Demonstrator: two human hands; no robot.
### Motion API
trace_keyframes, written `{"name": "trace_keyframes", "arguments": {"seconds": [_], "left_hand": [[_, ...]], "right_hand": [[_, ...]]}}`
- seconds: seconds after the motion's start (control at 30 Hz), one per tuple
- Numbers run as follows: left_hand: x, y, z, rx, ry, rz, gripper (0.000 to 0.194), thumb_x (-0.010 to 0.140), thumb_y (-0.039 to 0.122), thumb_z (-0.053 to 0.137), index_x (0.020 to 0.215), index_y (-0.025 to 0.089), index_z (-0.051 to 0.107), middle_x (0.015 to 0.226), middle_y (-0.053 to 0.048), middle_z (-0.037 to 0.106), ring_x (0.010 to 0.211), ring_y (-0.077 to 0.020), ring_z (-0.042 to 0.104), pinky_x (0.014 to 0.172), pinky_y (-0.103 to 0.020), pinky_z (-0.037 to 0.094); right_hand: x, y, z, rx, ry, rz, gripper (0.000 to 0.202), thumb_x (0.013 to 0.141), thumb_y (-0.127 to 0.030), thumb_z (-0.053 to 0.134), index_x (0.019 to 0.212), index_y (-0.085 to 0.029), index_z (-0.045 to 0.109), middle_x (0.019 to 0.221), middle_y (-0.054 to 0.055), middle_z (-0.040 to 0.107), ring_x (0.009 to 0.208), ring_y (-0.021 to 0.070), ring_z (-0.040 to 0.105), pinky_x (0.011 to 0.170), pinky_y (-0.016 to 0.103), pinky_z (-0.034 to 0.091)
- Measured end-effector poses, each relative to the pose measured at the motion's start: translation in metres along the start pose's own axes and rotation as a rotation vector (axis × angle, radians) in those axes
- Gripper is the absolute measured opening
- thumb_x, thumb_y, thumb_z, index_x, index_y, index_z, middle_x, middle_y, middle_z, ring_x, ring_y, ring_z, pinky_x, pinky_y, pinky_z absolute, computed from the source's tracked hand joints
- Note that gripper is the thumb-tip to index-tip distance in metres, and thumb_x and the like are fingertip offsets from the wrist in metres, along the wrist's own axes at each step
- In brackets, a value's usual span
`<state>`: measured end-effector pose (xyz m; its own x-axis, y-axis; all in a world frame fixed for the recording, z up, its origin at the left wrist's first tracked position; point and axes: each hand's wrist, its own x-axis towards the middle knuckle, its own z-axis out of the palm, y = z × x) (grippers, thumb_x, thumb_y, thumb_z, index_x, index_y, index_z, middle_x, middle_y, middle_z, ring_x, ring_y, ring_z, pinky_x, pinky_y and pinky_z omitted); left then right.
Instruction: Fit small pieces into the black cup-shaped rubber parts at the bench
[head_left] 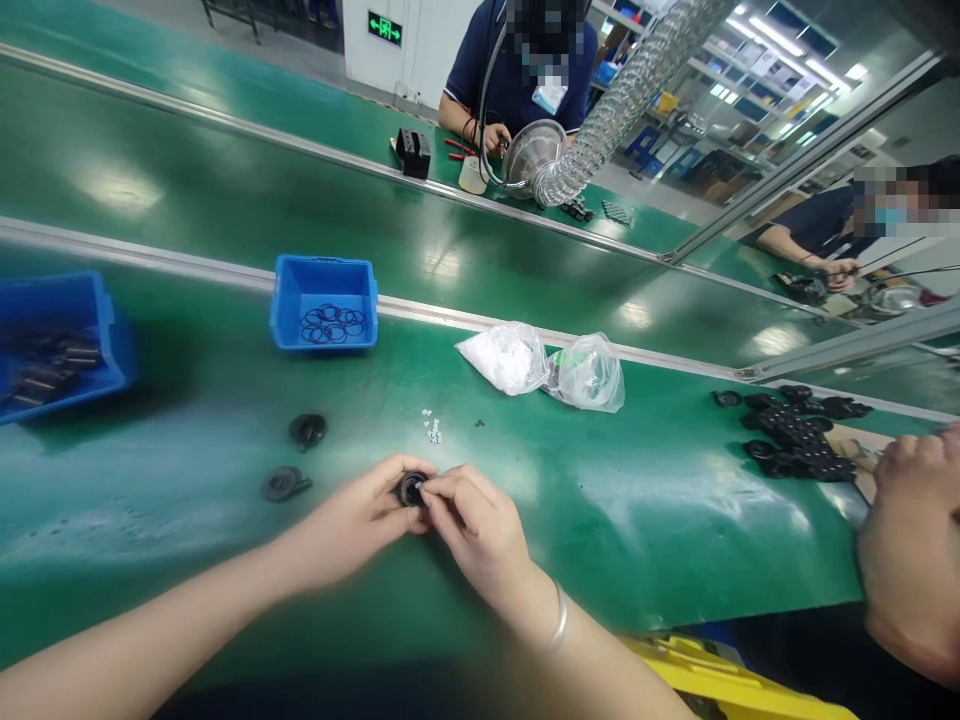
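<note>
My left hand (pixel 379 508) is closed around a round black plastic part (pixel 409 490), its hollow side facing up. Thumb and fingers of my right hand (pixel 480 525) pinch together at that opening, with a small white piece (pixel 419 486) just showing at the fingertips. Beyond my hands lie several loose small white pieces (pixel 434 432) and a few tiny dark rings (pixel 480 423). To the left, two black round parts with side spouts, one (pixel 307 431) behind the other (pixel 285 484), rest on the green table.
A blue bin (pixel 324 345) holds black rubber rings; another blue bin (pixel 112 345) at far left holds dark cylinders. Two plastic bags, one white (pixel 506 358) and one clear (pixel 592 375), lie by the rail. Black parts (pixel 799 435) are piled right, near another person's arm (pixel 911 550).
</note>
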<state>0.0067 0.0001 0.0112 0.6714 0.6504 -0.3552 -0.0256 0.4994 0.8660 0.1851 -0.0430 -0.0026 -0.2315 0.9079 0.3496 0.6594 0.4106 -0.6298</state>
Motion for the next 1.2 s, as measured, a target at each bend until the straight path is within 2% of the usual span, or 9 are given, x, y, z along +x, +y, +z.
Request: {"name": "trace_keyframes", "arguments": {"seconds": [0.17,0.3,0.5,0.6,0.73,0.83,0.97,1.07,1.2], "left_hand": [[-0.003,-0.006,-0.001,0.334,0.105,0.047,0.035,0.083,0.024,0.055,0.118,0.026,0.053,0.065,0.005,0.048,0.060,-0.0150,0.049,0.058,-0.025,0.039],[-0.005,-0.004,-0.001,0.421,0.139,0.053,0.038,0.083,0.022,0.053,0.120,0.026,0.053,0.062,0.005,0.042,0.057,-0.0153,0.044,0.056,-0.025,0.035],[-0.004,-0.003,-0.002,0.487,0.167,0.068,0.040,0.082,0.022,0.053,0.122,0.024,0.055,0.089,-0.005,0.062,0.082,-0.0239,0.057,0.072,-0.033,0.044],[-0.005,-0.004,-0.004,0.542,0.131,0.096,0.040,0.084,0.021,0.051,0.124,0.024,0.054,0.113,-0.009,0.061,0.100,-0.0270,0.057,0.086,-0.038,0.044],[-0.004,-0.004,-0.005,0.554,0.096,0.117,0.040,0.084,0.020,0.051,0.123,0.026,0.054,0.126,-0.008,0.057,0.114,-0.0278,0.053,0.099,-0.040,0.040],[-0.002,-0.006,-0.003,0.398,0.087,0.084,0.034,0.085,0.023,0.053,0.120,0.026,0.053,0.124,-0.008,0.057,0.114,-0.0269,0.056,0.100,-0.041,0.041],[0.002,-0.012,-0.001,0.176,0.041,0.009,0.028,0.087,0.028,0.053,0.115,0.027,0.049,0.125,-0.007,0.055,0.111,-0.0254,0.061,0.097,-0.039,0.045],[0.003,-0.015,-0.002,0.172,0.035,-0.019,0.028,0.087,0.028,0.053,0.114,0.027,0.047,0.125,-0.007,0.054,0.113,-0.0256,0.060,0.097,-0.039,0.045],[0.003,-0.017,-0.002,0.179,0.017,-0.025,0.027,0.088,0.028,0.053,0.114,0.026,0.046,0.125,-0.008,0.054,0.113,-0.0253,0.060,0.097,-0.038,0.045]], "right_hand": [[-0.003,-0.001,0.002,-0.259,-0.058,-0.143,0.017,0.093,-0.012,0.048,0.105,-0.016,0.058,0.084,0.008,0.062,0.075,0.0171,0.061,0.064,0.029,0.051],[-0.003,-0.007,0.002,-0.420,-0.104,-0.224,0.021,0.093,-0.012,0.045,0.110,-0.015,0.057,0.081,0.008,0.062,0.071,0.0188,0.059,0.058,0.031,0.049],[-0.003,-0.007,0.003,-0.415,-0.150,-0.263,0.022,0.093,-0.011,0.044,0.110,-0.015,0.058,0.082,0.009,0.062,0.072,0.0207,0.060,0.058,0.033,0.050],[-0.001,-0.008,0.003,-0.382,-0.161,-0.261,0.023,0.093,-0.010,0.043,0.109,-0.015,0.059,0.083,0.009,0.063,0.073,0.0204,0.060,0.060,0.033,0.050],[0.003,-0.010,-0.001,-0.354,-0.196,-0.238,0.024,0.095,-0.011,0.040,0.107,-0.015,0.060,0.081,0.008,0.062,0.072,0.0190,0.058,0.060,0.032,0.050],[0.008,-0.001,-0.013,-0.204,-0.139,-0.157,0.019,0.095,-0.014,0.044,0.105,-0.018,0.061,0.085,0.006,0.064,0.078,0.0171,0.060,0.068,0.030,0.052],[0.016,0.034,-0.030,-0.230,0.089,0.164,0.016,0.094,-0.020,0.048,0.089,-0.020,0.063,0.079,0.004,0.064,0.074,0.0165,0.061,0.069,0.029,0.050],[0.021,0.058,-0.032,-0.311,0.075,0.246,0.017,0.093,-0.024,0.050,0.087,-0.018,0.065,0.077,0.005,0.063,0.072,0.0181,0.060,0.068,0.030,0.049],[0.026,0.068,-0.023,-0.346,0.058,0.235,0.017,0.094,-0.025,0.050,0.092,-0.016,0.064,0.080,0.007,0.062,0.075,0.0187,0.060,0.070,0.030,0.049]]}}
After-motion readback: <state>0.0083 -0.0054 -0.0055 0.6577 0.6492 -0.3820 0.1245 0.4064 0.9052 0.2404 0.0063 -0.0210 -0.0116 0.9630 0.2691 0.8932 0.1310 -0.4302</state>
